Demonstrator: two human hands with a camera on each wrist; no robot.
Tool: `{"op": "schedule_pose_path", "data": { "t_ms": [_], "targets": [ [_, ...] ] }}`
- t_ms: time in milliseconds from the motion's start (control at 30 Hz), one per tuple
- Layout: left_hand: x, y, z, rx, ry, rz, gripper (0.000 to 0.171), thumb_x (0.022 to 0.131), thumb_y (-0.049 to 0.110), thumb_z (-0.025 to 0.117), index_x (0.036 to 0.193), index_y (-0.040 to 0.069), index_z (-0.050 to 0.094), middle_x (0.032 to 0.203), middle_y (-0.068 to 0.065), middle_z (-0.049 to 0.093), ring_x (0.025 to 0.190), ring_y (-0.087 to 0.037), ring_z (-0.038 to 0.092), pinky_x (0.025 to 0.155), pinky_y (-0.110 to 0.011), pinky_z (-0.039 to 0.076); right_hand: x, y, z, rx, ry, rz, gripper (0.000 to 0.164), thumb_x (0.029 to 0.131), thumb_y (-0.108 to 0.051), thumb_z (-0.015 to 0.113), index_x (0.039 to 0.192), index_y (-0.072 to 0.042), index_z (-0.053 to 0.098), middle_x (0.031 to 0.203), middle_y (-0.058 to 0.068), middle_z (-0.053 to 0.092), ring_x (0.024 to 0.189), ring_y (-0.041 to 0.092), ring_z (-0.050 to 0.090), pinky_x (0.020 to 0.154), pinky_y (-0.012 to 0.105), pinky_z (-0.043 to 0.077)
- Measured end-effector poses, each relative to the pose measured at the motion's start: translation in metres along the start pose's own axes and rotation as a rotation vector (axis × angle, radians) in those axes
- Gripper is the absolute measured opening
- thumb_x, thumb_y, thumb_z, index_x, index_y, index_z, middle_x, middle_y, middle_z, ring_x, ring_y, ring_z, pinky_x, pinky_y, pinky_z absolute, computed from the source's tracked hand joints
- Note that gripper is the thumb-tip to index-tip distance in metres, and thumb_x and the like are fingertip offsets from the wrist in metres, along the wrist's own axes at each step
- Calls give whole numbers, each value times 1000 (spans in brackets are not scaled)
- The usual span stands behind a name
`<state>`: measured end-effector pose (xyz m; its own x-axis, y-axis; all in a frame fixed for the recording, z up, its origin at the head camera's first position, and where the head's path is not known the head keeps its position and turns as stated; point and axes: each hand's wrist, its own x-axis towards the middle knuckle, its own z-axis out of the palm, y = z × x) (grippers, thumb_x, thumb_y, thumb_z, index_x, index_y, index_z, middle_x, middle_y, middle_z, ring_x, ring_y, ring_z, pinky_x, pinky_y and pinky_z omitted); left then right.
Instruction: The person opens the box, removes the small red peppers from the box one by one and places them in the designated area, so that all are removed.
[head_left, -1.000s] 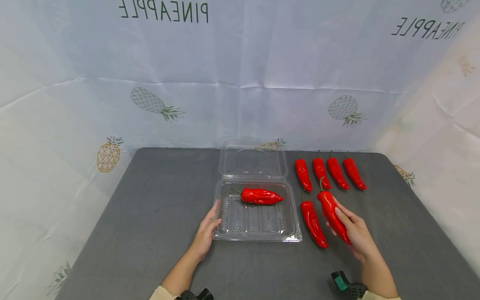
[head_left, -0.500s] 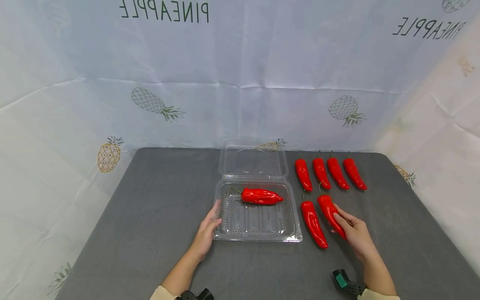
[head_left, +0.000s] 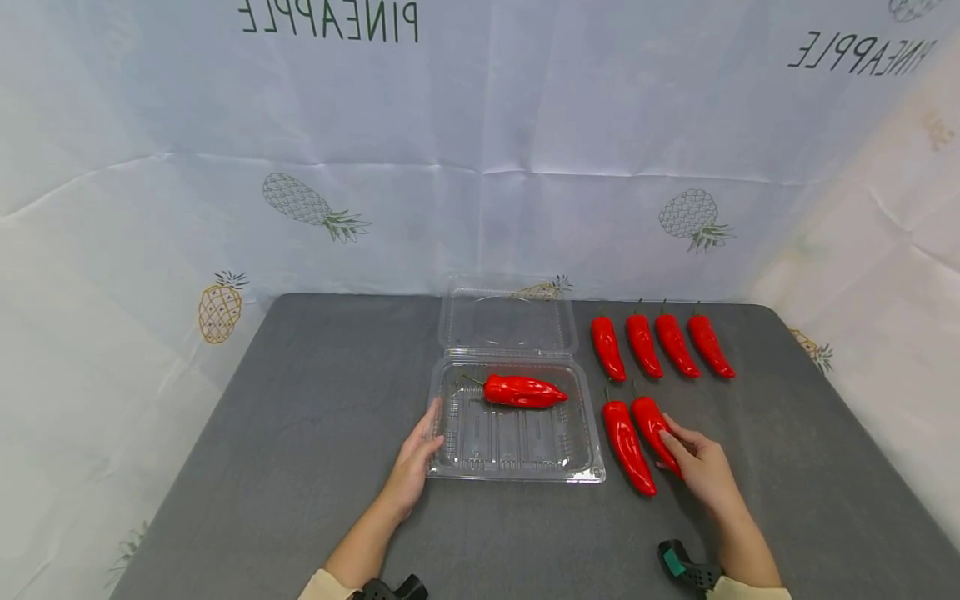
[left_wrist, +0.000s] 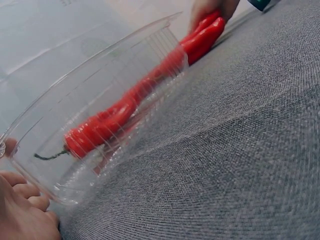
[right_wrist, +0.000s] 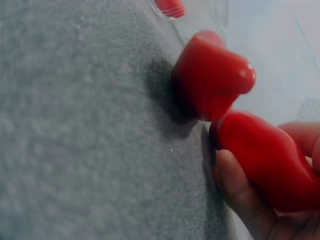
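A clear plastic clamshell container (head_left: 510, 475) lies with its lid folded back on the grey table, one red chili pepper (head_left: 522, 392) lying crosswise inside. At its left side my left hand (head_left: 408, 471) holds the wall, thumb at the rim; in the left wrist view several curled fingers (left_wrist: 27, 192) show beside a container corner. My right hand (head_left: 701, 467) pinches a second red chili pepper (head_left: 652, 429) near its lower end, low over the table, thumb on top. Just left of it lies another pepper (head_left: 628, 450); in the right wrist view the two seem to touch.
Several more red peppers (head_left: 643, 346) lie in a row at the back right. The raised transparent lid (head_left: 508, 321) leans toward the pineapple-print cloth (head_left: 480, 225) behind the table. Grey table surface (head_left: 330, 400) extends left of the container.
My right hand has lowered the pepper and moved slightly left, bringing it beside the other front pepper. The left hand and the container have stayed in place.
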<state>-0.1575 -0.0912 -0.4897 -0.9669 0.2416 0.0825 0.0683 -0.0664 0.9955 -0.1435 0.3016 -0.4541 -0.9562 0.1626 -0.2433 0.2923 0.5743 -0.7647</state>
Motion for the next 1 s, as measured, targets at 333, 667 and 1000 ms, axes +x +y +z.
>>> {"op": "schedule_pose_path", "data": {
  "t_ms": [333, 667, 1000],
  "targets": [
    [0, 1, 0, -9, -12, 26, 57, 95, 6, 32, 144, -13, 11, 153, -26, 6, 141, -38, -2, 99, 1, 15, 0, -4, 4, -241, 89, -38, 51, 96, -28, 47, 137, 2, 40, 122, 33, 47, 105, 43, 53, 83, 47, 48],
    [-2, 1, 1, -6, -16, 2, 57, 94, 6, 31, 145, -11, 10, 154, -24, 6, 141, -35, -1, 99, 1, 15, 0, -4, 7, -227, 73, -29, 51, 98, -26, 42, 138, 5, 38, 136, 33, 37, 126, 49, 34, 102, 63, 24],
    [-1, 1, 1, -20, -18, 41, 57, 94, 5, 32, 144, -13, 10, 153, -27, 5, 141, -37, -1, 100, 1, 15, 2, -4, 8, -155, 81, -5, 53, 98, -28, 39, 138, 7, 38, 142, 28, 34, 134, 45, 26, 107, 59, 22]
  ]
}}
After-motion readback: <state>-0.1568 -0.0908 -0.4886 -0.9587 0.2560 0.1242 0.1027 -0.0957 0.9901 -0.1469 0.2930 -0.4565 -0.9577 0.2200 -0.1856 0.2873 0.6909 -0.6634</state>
